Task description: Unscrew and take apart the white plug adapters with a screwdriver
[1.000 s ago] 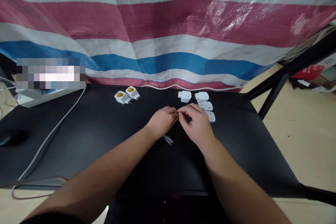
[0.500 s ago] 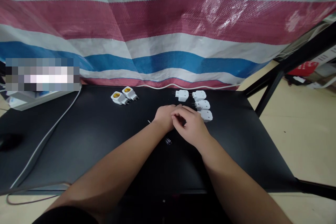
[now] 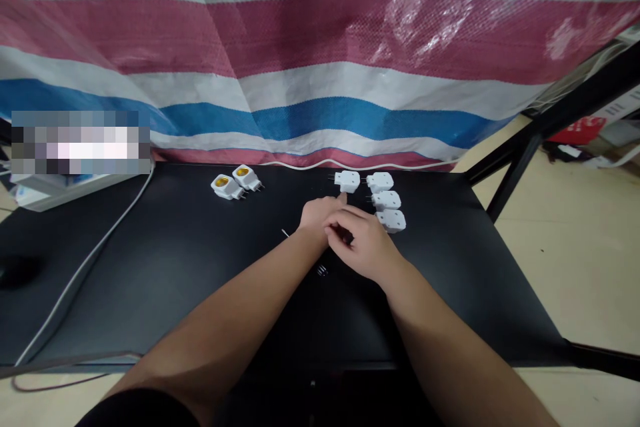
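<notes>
Left hand (image 3: 316,213) extended forward, right hand (image 3: 361,243) curled against it

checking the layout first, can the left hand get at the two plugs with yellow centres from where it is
Probably yes. The left hand rests above the black table, and only bare tabletop lies between it and the two white plugs. Nothing stands in that gap.

Black table (image 3: 440,267) with 6 white plugs (image 3: 386,200), apparently adapters.
</notes>
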`<state>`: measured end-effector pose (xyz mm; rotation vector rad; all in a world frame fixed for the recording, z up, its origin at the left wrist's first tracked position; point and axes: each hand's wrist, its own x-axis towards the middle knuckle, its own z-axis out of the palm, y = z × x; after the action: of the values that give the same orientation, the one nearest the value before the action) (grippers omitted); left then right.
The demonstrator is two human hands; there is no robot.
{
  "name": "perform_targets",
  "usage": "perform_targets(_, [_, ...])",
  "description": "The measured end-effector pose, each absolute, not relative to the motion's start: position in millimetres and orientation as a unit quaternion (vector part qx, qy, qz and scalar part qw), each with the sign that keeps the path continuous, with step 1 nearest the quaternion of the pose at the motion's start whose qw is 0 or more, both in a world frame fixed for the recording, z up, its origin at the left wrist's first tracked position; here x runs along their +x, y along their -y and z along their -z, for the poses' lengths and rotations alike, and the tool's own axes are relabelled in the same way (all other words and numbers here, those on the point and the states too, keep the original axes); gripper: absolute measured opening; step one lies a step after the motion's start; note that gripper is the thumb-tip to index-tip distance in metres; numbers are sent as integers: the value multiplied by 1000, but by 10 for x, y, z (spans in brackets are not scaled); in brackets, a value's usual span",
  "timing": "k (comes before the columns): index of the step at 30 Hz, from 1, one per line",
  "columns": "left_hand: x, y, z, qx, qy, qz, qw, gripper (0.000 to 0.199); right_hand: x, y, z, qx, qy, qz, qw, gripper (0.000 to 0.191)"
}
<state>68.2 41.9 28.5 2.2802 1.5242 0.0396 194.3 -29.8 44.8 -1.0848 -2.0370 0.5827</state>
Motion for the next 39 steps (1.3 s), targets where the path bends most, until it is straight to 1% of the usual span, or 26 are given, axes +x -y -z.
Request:
perform_targets(4, [691, -404, -293, 815, -542, -23, 204, 29, 1942, 298, -448, -420, 794, -231, 374, 15])
perform_targets(11, [699, -403, -361, 813, -539, -21, 221, 29, 1936, 292, -447, -418, 796, -230, 373, 16])
perform_targets(19, [616, -438, -345, 814, -538, -32, 216, 31, 1938, 293, -447, -400, 801, -241, 374, 17])
perform_targets(21, [480, -454, -424, 801, -564, -67, 188, 31, 1940, 291, -443, -396, 802, -245, 374, 17])
perform_targets(23, [268, -496, -541, 773, -607, -143, 114, 31, 1938, 288, -436, -395, 803, -247, 372, 17])
perform_targets(25, [1, -566, -669, 749, -634, -189, 23, 33, 1926, 290, -429, -391, 808, -253, 361, 16])
perform_targets(27, [-278, -657, -772, 705, -686, -177, -32, 41, 1899, 302, -424, -382, 823, -261, 329, 12])
perform_targets(29, [-518, -755, -826, 670, -732, -119, -33, 52, 1861, 326, -425, -375, 845, -272, 266, 9])
perform_targets(30, [-612, -803, -833, 664, -744, -78, -17, 53, 1839, 340, -428, -374, 854, -279, 229, 9])
perform_targets(32, [-743, -894, -818, 666, -745, -20, 22, 46, 1798, 369, -436, -382, 860, -296, 162, 17])
perform_targets(34, [-812, -975, -785, 683, -729, -36, 33, 34, 1765, 390, -445, -398, 857, -306, 118, 24])
perform_targets(36, [-842, -1039, -761, 691, -718, -71, 47, 30, 1744, 399, -447, -407, 854, -308, 99, 24])
perform_targets(39, [-827, -1063, -754, 720, -680, -120, 68, 28, 1739, 395, -436, -416, 849, -310, 102, 18])
